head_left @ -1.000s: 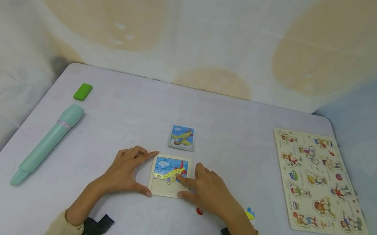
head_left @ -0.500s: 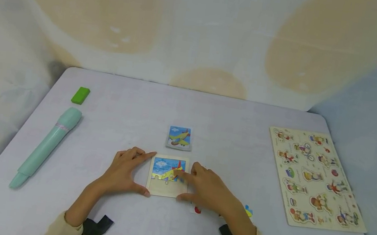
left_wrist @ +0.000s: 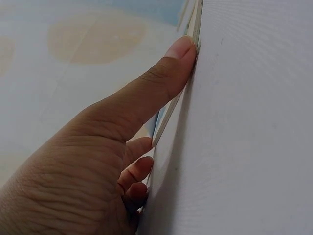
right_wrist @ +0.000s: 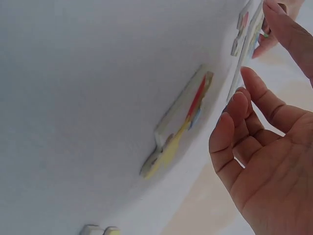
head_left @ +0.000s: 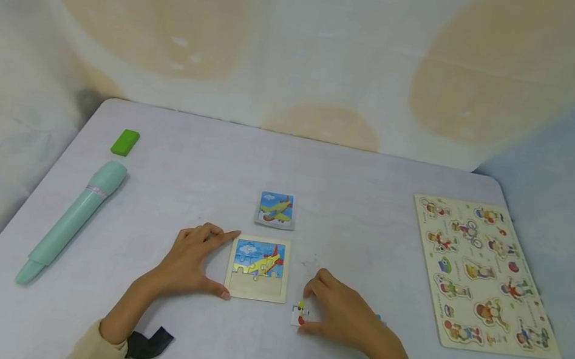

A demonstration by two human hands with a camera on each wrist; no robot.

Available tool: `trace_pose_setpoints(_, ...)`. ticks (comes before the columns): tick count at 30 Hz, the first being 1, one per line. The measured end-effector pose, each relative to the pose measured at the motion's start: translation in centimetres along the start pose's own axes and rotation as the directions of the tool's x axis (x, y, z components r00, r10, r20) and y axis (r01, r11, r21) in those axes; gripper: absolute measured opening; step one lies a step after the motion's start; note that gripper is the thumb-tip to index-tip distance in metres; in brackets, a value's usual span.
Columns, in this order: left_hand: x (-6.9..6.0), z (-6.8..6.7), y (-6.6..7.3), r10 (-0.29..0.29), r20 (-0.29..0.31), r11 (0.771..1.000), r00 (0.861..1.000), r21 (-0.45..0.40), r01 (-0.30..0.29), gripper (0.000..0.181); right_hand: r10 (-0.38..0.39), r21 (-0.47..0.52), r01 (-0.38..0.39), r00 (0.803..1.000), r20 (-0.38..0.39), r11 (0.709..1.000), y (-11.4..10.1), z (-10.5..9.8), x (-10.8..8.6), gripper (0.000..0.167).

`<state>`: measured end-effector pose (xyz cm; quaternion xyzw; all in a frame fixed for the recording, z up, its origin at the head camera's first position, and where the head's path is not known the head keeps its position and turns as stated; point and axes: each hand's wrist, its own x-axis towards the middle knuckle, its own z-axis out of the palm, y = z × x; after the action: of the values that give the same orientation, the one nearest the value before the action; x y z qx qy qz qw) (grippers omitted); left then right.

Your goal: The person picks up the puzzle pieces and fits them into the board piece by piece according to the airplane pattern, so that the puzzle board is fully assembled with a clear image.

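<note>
1. Head view: the step in hand looks to be picking up a loose piece (head_left: 295, 317) for the puzzle tray (head_left: 255, 291), whose upper part holds joined pieces (head_left: 257, 258) showing part of a yellow plane on blue, with a bare band along the near side
2. The right hand (head_left: 345, 315) hangs low at that piece, thumb and index finger parted on either side of it; the right wrist view shows a gap at the fingertips, so no pinch seems made yet
3. The left hand (head_left: 190, 261) spreads along the tray's left edge, index finger at the far corner and thumb at the near one, apparently steadying it (the left wrist view shows the thumb laid against that edge)
4. The next move calls for closing thumb and index finger on the piece, lifting it, turning it to match and pressing it into the bare band; the picture card (head_left: 276, 207) beyond the tray offers a pattern to check against
5. The piece lies on the table (head_left: 201, 167) just off the tray's near right corner, well apart from the left hand; the tray sits between both hands, touched only by the left
6. Another loose piece (right_wrist: 168, 152) lies near the right hand
</note>
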<state>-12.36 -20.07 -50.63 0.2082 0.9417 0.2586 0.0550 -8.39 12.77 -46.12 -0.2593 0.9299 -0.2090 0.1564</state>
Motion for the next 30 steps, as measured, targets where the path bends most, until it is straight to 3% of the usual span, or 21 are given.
trace_pose_setpoints(15, 0.1, -0.1, 0.4, -0.016, 0.006, 1.000, 1.000, 0.005, 0.016, 0.116, -0.027, -0.004, 0.027, 1.000, -0.009, 1.000, 0.0, 0.9, -0.4, 0.051)
trace_pose_setpoints(30, 0.0, -0.1, 0.1, 0.005, -0.004, 1.000, 1.000, -0.004, -0.005, 0.115, -0.029, -0.047, 0.026, 0.999, -0.046, 0.999, -0.2, 1.3, -0.3, 0.040)
